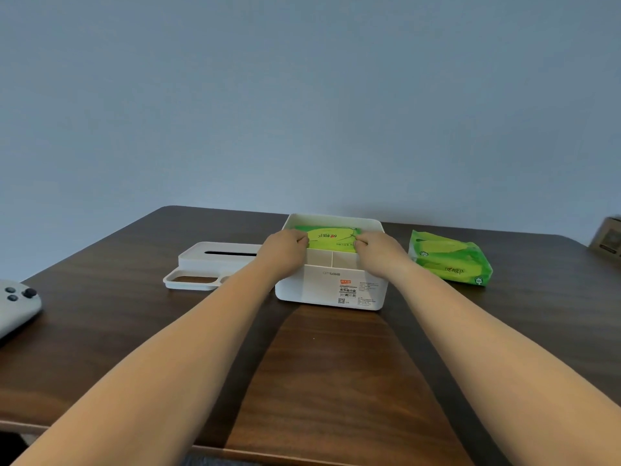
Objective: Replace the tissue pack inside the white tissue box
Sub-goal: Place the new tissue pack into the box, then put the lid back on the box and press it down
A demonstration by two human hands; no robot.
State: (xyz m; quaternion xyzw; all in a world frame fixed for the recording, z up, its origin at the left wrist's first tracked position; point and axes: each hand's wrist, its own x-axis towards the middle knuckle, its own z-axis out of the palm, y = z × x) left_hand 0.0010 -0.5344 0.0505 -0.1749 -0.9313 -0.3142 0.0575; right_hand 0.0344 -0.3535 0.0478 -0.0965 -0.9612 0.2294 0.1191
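The white tissue box stands open on the dark wooden table, its lid off. A green tissue pack lies in its rear compartment. My left hand grips the pack's left end and my right hand grips its right end, fingers curled over the pack's edges. Two small front compartments of the box show between my hands. A second green tissue pack lies on the table just right of the box. The white lid, with its slot facing up, lies to the left of the box.
A grey game controller sits at the table's left edge. A cardboard box stands at the far right edge. A plain wall rises behind the table. The table's front edge runs close beneath my forearms.
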